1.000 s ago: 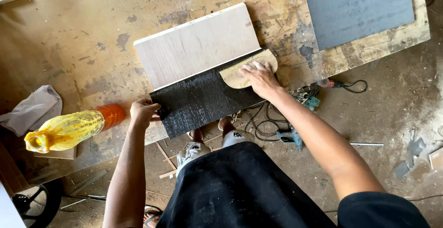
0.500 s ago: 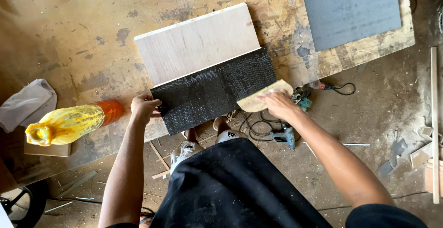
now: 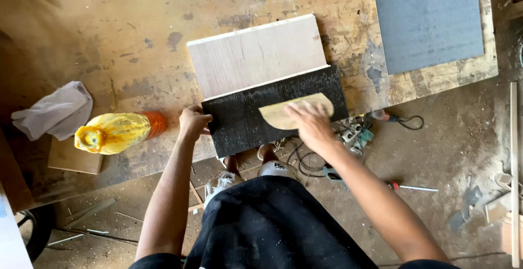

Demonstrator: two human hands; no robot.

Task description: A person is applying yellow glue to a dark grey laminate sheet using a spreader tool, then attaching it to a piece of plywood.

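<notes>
Your right hand [image 3: 308,124] presses flat, fingers together, on the tan scraper [image 3: 289,111] atop the black board [image 3: 245,119], long axis left-right at the surface edge, while your left hand [image 3: 192,123] grips its left end.

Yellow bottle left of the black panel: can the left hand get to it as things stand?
Probably yes. The left hand grips the black panel at its left edge, and the yellow bottle lies on its side just beyond, with only bare worktop between them.
</notes>
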